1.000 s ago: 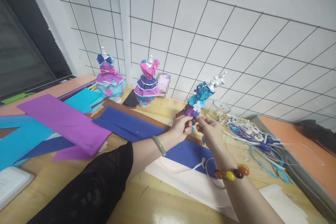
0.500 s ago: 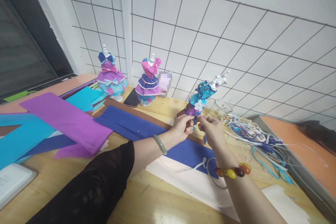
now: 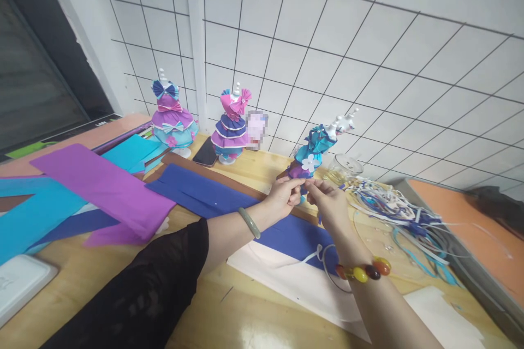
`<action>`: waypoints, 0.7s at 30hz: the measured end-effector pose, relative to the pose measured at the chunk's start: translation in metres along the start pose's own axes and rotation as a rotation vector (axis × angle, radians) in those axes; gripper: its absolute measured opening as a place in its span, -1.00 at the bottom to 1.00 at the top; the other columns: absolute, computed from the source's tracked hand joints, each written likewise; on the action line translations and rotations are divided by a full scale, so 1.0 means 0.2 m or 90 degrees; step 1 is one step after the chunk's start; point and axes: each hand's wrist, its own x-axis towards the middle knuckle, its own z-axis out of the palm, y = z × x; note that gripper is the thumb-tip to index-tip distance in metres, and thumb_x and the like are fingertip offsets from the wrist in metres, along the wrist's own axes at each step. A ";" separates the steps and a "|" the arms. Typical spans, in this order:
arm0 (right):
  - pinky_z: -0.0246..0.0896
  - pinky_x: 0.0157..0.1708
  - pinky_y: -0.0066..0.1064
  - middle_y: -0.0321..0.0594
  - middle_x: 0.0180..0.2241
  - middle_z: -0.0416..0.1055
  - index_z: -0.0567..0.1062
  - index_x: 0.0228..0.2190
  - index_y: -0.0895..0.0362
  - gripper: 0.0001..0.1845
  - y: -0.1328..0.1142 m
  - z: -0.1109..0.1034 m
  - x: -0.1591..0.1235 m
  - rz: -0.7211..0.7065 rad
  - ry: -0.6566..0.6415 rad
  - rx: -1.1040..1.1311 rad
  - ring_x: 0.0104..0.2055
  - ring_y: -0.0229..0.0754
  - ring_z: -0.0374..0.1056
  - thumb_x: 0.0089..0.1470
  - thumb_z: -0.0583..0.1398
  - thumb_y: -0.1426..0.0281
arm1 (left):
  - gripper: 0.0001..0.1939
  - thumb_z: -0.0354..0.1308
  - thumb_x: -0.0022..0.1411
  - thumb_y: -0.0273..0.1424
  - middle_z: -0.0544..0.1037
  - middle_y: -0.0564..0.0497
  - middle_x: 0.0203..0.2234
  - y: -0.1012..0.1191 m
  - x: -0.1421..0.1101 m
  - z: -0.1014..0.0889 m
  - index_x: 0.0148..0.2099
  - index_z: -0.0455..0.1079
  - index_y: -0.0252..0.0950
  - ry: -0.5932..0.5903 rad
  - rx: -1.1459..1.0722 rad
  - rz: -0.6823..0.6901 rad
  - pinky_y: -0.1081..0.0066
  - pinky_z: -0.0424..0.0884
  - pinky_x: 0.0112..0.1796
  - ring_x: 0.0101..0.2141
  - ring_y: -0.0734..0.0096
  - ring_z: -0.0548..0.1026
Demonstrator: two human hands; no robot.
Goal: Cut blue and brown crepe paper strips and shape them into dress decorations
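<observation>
the tilted mannequin [image 3: 321, 142], in its teal and purple dress, leans away to the right just beyond the fingertips, near the back of the table [image 3: 213, 316]. the left hand [image 3: 286, 194] has its fingers curled and appears to grip the skirt's lower edge; the right hand [image 3: 326, 199] brings thumb and forefinger together there, though i cannot tell what it pinches. with the mannequin leaning this far, a loose grip could let it tip, perhaps into the glass cup [image 3: 344, 169] behind it. too hard a tug might crease the ruffles or loosen the white flower [image 3: 310, 162]. beside the right arm, the tangled strips [image 3: 380, 202] could snag a sleeve-less wrist's beads. the blue sheet [image 3: 237, 199] lies under both arms, and 2 upright mannequins [image 3: 230, 131] stand well apart to the left.
</observation>
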 end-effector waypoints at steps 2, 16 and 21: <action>0.03 -0.66 -0.49 -0.34 -0.70 0.27 0.47 -0.51 0.18 -0.63 0.01 -0.01 0.01 0.015 0.003 0.028 -0.68 -0.35 0.11 -0.22 0.26 0.10 | -0.80 0.23 -0.11 -0.42 0.18 0.20 -0.75 0.00 0.00 0.00 -0.48 0.25 -0.37 0.001 -0.008 0.000 0.58 -0.17 -0.73 -0.80 0.79 0.03; -0.07 -0.68 -0.52 -0.39 -0.71 0.20 0.41 -0.58 0.18 -0.60 0.04 0.01 0.03 -0.016 0.011 0.041 -0.69 -0.40 0.04 -0.17 0.24 0.07 | -0.78 0.16 -0.08 -0.42 0.21 0.18 -0.79 0.00 0.02 -0.01 -0.57 0.14 -0.33 0.015 -0.055 -0.043 0.57 -0.16 -0.75 -0.82 0.76 0.03; -0.13 -0.70 -0.54 -0.40 -0.69 0.19 0.40 -0.59 0.18 -0.62 0.06 0.02 0.03 -0.002 0.009 0.097 -0.69 -0.43 0.00 -0.18 0.26 0.10 | -0.80 0.13 -0.05 -0.44 0.20 0.18 -0.80 0.00 0.02 -0.01 -0.56 0.14 -0.33 0.004 -0.068 -0.045 0.57 -0.17 -0.75 -0.82 0.76 0.02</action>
